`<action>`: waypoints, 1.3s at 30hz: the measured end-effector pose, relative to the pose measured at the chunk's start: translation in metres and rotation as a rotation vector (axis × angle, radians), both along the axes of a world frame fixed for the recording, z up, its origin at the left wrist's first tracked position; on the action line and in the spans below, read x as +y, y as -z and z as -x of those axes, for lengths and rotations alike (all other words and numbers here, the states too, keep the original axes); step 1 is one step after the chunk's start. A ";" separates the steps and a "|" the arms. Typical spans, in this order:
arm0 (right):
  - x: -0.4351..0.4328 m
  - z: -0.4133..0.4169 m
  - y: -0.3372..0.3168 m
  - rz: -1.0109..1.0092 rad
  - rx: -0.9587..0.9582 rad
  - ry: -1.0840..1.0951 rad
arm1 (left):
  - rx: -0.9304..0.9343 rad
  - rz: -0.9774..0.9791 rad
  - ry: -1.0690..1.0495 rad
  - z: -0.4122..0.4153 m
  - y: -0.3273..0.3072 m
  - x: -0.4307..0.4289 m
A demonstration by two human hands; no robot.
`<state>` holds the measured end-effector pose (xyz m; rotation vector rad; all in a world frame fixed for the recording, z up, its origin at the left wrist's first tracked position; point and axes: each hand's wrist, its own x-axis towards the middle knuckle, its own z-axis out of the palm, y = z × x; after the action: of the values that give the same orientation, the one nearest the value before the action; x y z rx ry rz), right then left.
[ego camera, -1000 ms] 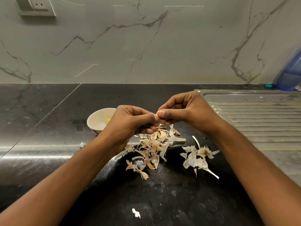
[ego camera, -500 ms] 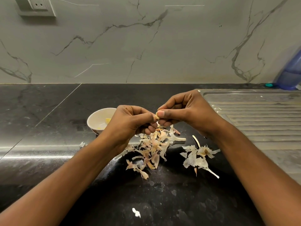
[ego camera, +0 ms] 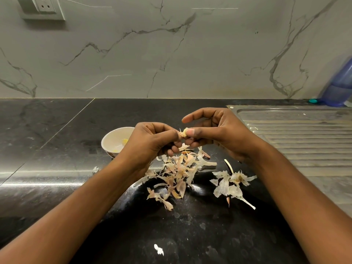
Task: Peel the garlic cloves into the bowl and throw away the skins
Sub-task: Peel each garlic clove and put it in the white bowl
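Observation:
A garlic clove (ego camera: 183, 132) with papery skin sits between both hands above the black counter. My left hand (ego camera: 152, 142) grips its left end with curled fingers. My right hand (ego camera: 213, 130) pinches its right end between thumb and middle fingers, the index finger lifted and stretched out. A small white bowl (ego camera: 111, 139) stands just left of my left hand, with a yellowish peeled piece (ego camera: 124, 142) inside. A heap of loose skins (ego camera: 178, 172) lies under the hands, and a second clump of white skins (ego camera: 231, 182) lies to the right.
A steel sink drainboard (ego camera: 297, 136) fills the counter's right side. A blue bottle (ego camera: 341, 86) stands at the far right against the marble wall. A wall socket (ego camera: 43, 6) sits at the top left. A white skin scrap (ego camera: 159, 250) lies near the front.
My right index finger has lifted off the clove and now points left. The clove shows more between the fingertips. Both hands stay above the skin heap.

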<state>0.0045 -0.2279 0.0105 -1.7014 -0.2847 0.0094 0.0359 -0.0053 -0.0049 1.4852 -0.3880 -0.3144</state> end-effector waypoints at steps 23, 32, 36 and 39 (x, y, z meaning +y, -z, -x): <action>-0.007 -0.001 -0.001 0.085 -0.046 0.020 | -0.158 -0.083 -0.014 -0.001 0.004 0.001; -0.009 0.000 0.000 0.091 -0.077 0.016 | -0.316 -0.136 -0.051 -0.003 0.010 0.002; -0.010 -0.001 0.000 0.080 -0.072 0.004 | -0.300 -0.095 -0.041 -0.001 0.008 0.000; -0.010 -0.001 -0.001 0.072 -0.066 -0.007 | -0.281 -0.073 -0.030 -0.002 0.007 0.000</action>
<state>0.0059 -0.2382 0.0111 -1.7742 -0.3427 -0.0314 0.0380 -0.0049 -0.0121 1.6098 -0.5830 -0.0962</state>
